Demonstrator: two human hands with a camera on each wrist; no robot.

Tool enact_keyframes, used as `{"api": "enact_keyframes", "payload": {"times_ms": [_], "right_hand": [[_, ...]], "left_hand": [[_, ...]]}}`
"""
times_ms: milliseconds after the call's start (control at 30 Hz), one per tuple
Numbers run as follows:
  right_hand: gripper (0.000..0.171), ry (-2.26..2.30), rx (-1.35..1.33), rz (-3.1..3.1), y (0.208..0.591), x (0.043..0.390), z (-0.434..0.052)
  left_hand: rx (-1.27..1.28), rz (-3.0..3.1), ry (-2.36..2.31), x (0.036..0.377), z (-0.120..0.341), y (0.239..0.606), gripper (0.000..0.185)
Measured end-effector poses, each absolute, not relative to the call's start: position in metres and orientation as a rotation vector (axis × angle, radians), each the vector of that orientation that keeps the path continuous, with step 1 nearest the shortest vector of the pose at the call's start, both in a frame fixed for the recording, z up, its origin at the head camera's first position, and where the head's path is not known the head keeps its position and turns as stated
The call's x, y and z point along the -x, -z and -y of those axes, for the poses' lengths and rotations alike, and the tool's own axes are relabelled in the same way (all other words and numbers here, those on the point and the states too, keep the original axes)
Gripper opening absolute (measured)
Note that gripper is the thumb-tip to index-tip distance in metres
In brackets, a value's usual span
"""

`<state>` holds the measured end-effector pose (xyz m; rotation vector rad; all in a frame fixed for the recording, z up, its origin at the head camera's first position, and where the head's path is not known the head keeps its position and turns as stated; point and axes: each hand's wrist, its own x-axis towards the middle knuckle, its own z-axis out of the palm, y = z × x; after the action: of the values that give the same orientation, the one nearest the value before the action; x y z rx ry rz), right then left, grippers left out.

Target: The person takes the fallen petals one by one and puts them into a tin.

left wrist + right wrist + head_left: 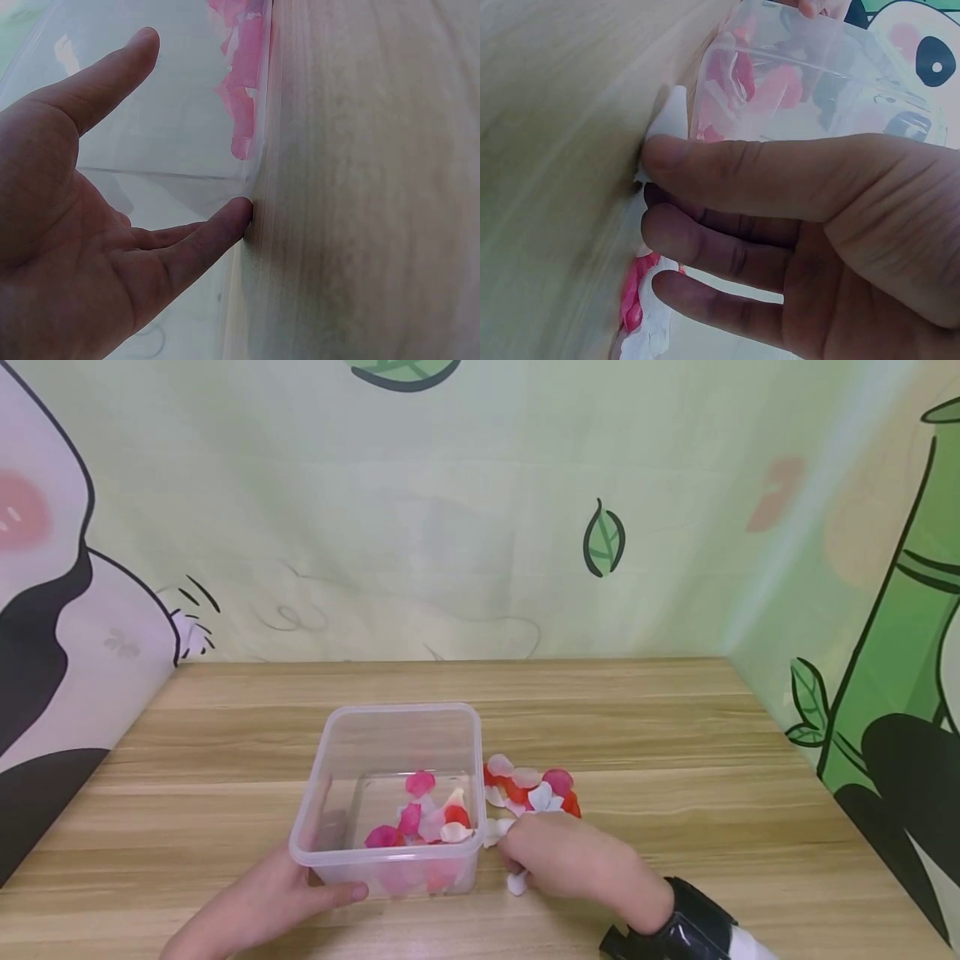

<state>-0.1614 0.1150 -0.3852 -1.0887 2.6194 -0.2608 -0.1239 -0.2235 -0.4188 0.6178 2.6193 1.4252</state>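
A clear plastic box stands on the table with pink, red and cream flower petals inside. My left hand rests against its near left corner, thumb along the front wall; in the left wrist view the fingers look fairly straight. Just right of the box, my right hand is lowered to the table. Its thumb and index finger pinch a white petal, though the contact is partly hidden. Beyond that hand lies a loose pile of red, pink and white petals.
The wood-grain table runs back to a printed cloth backdrop with leaves and panda figures. A black band wraps my right wrist.
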Motion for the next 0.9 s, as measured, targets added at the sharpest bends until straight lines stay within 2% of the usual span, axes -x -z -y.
{"api": "enact_keyframes", "payload": {"times_ms": [300, 533, 800, 900], "right_hand": [[0.031, 0.225, 1.234, -2.659, 0.375, 0.167, -0.12], [0.021, 0.356, 1.294, -2.73, 0.363, 0.172, -0.128], [0.012, 0.504, 1.364, -2.973, 0.355, 0.178, -0.134], [0.013, 0.612, 1.381, -3.09, 0.351, 0.177, -0.133]], "left_hand": [[-0.568, -2.592, -1.412, 0.124, 0.223, 0.418, 0.128], [-0.647, -2.605, -1.459, 0.125, 0.224, 0.419, 0.129], [-0.564, -2.533, -1.488, 0.124, 0.222, 0.419, 0.13], [-0.567, -2.534, -1.491, 0.124, 0.222, 0.419, 0.13]]}}
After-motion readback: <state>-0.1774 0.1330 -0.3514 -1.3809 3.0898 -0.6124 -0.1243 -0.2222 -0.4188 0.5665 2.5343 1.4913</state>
